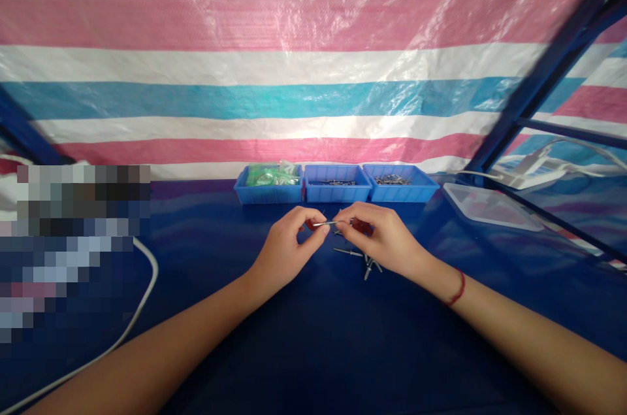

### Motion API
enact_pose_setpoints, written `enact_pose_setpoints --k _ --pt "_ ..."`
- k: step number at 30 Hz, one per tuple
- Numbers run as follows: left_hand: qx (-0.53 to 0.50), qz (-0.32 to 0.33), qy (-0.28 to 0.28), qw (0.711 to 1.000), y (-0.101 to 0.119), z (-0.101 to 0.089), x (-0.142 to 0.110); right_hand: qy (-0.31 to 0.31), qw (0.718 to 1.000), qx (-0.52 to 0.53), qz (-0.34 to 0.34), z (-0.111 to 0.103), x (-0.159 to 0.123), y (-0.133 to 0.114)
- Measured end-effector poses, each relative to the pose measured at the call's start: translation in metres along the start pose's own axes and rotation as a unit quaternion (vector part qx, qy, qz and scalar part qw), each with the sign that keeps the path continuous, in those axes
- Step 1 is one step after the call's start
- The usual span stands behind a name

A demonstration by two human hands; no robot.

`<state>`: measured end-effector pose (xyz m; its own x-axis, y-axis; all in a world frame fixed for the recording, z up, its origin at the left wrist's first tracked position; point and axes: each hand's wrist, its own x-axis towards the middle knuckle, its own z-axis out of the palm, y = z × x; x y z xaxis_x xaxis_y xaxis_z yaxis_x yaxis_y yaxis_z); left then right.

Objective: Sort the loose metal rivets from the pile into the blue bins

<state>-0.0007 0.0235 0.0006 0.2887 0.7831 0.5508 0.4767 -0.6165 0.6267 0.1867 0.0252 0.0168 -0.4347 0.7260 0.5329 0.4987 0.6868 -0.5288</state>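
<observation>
My left hand (288, 246) and my right hand (379, 236) meet over the middle of a dark blue table (313, 336). Both are pinched on the ends of one thin metal pin (327, 223), which lies level between the fingertips. A few more loose metal pins (365, 261) lie on the table just under my right hand. A red string sits round my right wrist (458, 289).
Three small blue trays stand in a row at the table's back: the left one (268, 185) holds green bags, the middle (337, 184) and right (399, 183) ones hold metal parts. A clear lid (490, 206) lies at right, a white cable (147, 284) at left. A striped tarp hangs behind.
</observation>
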Motion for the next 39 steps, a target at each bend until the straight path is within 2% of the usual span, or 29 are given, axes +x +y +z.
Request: enact_pose_setpoints --k 4,6,8,10,13,15,19,22,26,29,31,33,36,39 --pt "0.0 -0.003 -0.004 1.0 -0.003 0.002 -0.001 -0.054 0.998 0.025 0.018 0.002 0.0 0.003" --pt "0.006 -0.002 -0.008 1.0 -0.005 0.003 -0.001 -0.05 0.995 0.067 0.051 0.002 0.002 0.007" --pt "0.025 0.007 -0.023 0.999 -0.006 0.005 -0.002 -0.003 0.99 0.105 0.097 0.0 0.004 0.016" --pt "0.058 0.032 -0.065 0.996 -0.006 0.006 -0.003 0.085 0.978 0.117 0.152 -0.006 0.008 0.028" --pt "0.121 0.068 -0.14 0.98 -0.004 0.006 -0.004 0.224 0.941 0.093 0.238 -0.021 0.012 0.051" --pt "0.154 0.078 -0.175 0.969 -0.003 0.006 -0.004 0.254 0.924 0.049 0.282 -0.032 0.013 0.067" --pt "0.181 0.075 -0.194 0.961 -0.001 0.007 -0.005 0.223 0.923 -0.079 0.305 -0.043 0.012 0.085" --pt "0.185 0.065 -0.191 0.962 0.001 0.007 -0.006 0.211 0.929 -0.08 0.294 -0.04 0.011 0.084" --pt "0.187 0.046 -0.177 0.965 0.001 0.009 -0.008 0.138 0.966 -0.048 0.213 -0.028 0.011 0.061" --pt "0.193 0.022 -0.158 0.968 -0.003 0.009 -0.008 0.035 0.99 -0.026 0.133 -0.018 0.008 0.034" --pt "0.181 0.002 -0.141 0.973 -0.006 0.009 -0.008 -0.043 0.996 -0.025 0.072 -0.013 0.005 0.017" --pt "0.15 -0.013 -0.117 0.982 -0.008 0.008 -0.008 -0.092 0.995 -0.046 0.018 -0.009 0.003 0.006" --pt "0.097 -0.008 -0.073 0.993 -0.008 0.007 -0.007 -0.11 0.991 -0.077 -0.022 -0.005 0.001 0.001" --pt "0.038 0.0 -0.029 0.999 -0.006 0.006 -0.006 -0.095 0.994 -0.054 -0.012 -0.003 0.001 0.004"
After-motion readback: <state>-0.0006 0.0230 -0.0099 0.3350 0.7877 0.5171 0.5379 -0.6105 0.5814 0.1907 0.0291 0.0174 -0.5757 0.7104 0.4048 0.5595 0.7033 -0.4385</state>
